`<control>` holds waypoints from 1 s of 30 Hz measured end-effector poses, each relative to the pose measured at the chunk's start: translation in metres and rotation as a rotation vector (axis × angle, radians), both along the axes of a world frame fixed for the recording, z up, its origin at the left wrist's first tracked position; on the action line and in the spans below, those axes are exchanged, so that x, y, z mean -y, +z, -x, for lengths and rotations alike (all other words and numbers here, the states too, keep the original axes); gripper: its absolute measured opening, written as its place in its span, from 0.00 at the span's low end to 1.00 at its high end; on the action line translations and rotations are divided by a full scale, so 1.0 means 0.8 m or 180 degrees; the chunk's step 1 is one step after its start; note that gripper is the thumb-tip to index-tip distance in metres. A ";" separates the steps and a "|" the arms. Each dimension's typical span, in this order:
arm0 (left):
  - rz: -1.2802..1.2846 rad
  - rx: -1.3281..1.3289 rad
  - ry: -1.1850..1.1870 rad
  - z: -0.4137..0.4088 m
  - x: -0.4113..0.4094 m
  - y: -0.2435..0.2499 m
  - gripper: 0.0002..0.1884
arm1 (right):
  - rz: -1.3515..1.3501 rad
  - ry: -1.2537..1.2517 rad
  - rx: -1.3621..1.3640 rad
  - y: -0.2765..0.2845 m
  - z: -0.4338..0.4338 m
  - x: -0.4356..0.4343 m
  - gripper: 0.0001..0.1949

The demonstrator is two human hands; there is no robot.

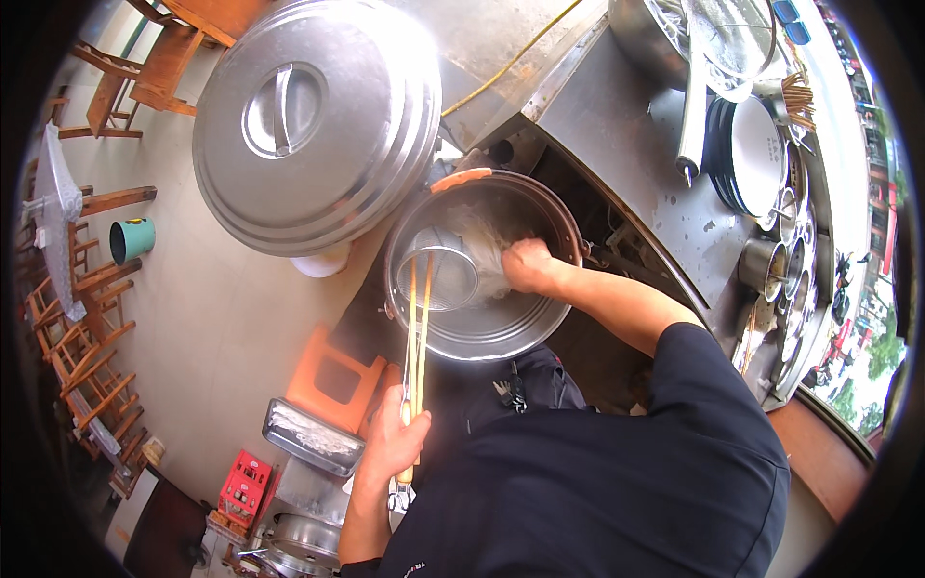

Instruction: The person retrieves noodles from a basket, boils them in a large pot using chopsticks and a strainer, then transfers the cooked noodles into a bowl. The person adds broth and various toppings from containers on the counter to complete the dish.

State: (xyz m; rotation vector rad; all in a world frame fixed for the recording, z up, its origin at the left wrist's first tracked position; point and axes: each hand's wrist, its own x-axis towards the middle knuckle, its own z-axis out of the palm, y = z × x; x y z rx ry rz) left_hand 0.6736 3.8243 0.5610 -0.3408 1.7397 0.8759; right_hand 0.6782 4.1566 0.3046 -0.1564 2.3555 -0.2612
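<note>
A large steel pot (491, 339) stands before me with pale noodles (480, 242) inside, steam blurring them. My right hand (531, 266) reaches into the pot, its fingers closed at the edge of the noodles; whether it grips any is hidden. My left hand (396, 437) holds the wooden handle of a wire-mesh strainer (441, 278) together with a pair of long wooden chopsticks (421, 339). The strainer's basket hangs over the left part of the pot, and the chopstick tips lie across its rim.
A wide steel lid (347, 159) covers a vessel at the upper left. To the right, a steel counter (614, 144) bears stacked plates (755, 155), a large bowl (643, 36) and small metal pots. An orange stool (300, 383) and a tray of noodles (271, 426) are at lower left.
</note>
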 end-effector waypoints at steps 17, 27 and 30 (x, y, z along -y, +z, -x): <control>-0.0207 -0.0015 0.0021 -0.010 0.005 -0.006 0.15 | 0.1205 -0.0537 0.1099 -0.090 -0.007 0.064 0.18; -0.0164 -0.0095 0.0058 -0.006 0.008 0.001 0.15 | 0.0355 -0.1694 -0.0315 0.030 0.084 -0.007 0.28; -0.0186 -0.0104 0.0082 -0.007 0.008 -0.001 0.15 | 0.0187 -0.1080 -0.1903 -0.053 0.038 0.017 0.38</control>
